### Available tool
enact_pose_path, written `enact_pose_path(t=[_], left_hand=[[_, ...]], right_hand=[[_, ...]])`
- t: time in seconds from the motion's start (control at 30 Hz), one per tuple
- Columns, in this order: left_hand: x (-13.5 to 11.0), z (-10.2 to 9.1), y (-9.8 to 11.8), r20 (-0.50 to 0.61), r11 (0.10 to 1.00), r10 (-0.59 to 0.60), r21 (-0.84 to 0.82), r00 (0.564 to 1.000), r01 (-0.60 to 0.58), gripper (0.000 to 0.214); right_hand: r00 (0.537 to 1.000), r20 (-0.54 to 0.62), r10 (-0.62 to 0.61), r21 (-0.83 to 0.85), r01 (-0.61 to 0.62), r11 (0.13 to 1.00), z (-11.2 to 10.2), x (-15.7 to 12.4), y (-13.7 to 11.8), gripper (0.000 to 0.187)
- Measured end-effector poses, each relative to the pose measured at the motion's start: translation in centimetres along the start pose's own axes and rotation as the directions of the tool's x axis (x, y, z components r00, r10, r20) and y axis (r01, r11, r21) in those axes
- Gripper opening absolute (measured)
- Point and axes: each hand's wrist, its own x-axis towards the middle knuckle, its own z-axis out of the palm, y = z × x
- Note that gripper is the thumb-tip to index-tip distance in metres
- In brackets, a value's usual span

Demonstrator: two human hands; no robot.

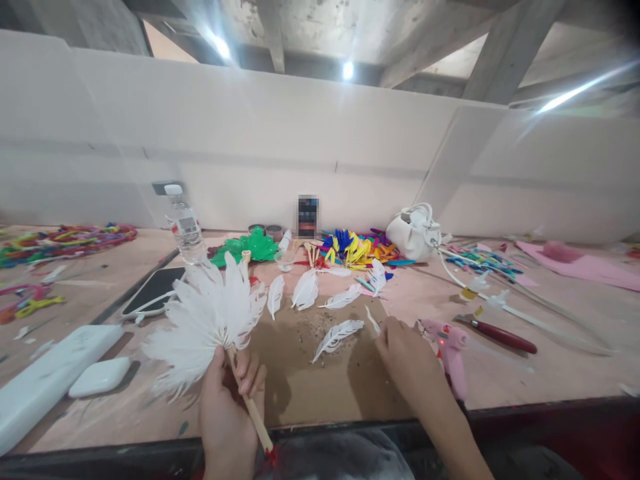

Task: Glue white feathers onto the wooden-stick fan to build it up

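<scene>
My left hand (pixel 233 393) is closed around the wooden handle of a feather fan (pixel 210 320), whose white feathers spread out above my fingers. The handle tilts down to the right and ends in a bit of red. My right hand (pixel 403 347) pinches a thin white feather (pixel 371 320) over the right side of a brown cardboard sheet (pixel 300 400). Between the hands a loose white feather (pixel 337 339) lies on the cardboard. Several more white feathers (pixel 306 290) lie along its far edge. Just right of my right hand is a pink glue gun (pixel 453 353) with a small red light.
Red-handled pliers (pixel 505 335) lie at the right. Behind are a green feather bundle (pixel 253 247), colourful feathers (pixel 357 250) and a white bag (pixel 413 233). A water bottle (pixel 185 227), a phone (pixel 153 293) and a white power strip (pixel 55 380) are at the left.
</scene>
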Motion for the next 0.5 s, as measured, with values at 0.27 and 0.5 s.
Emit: enact_pose_path(t=[0.27,0.5], left_hand=[[-0.2,-0.7,-0.5,-0.005,0.98,-0.009,0.201,1.0,0.01,0.047],[0.2,-0.6,-0.5,-0.011,0.99,0.005,0.143,1.0,-0.003,0.04]], right_hand=[[0.997,0.047,0.061,0.764,-0.075,0.641,1.2,-0.9,-2.8,0.015],[0.985,0.164,-0.047,0.976,-0.156,0.15,1.3,-0.9,-5.3,0.02]])
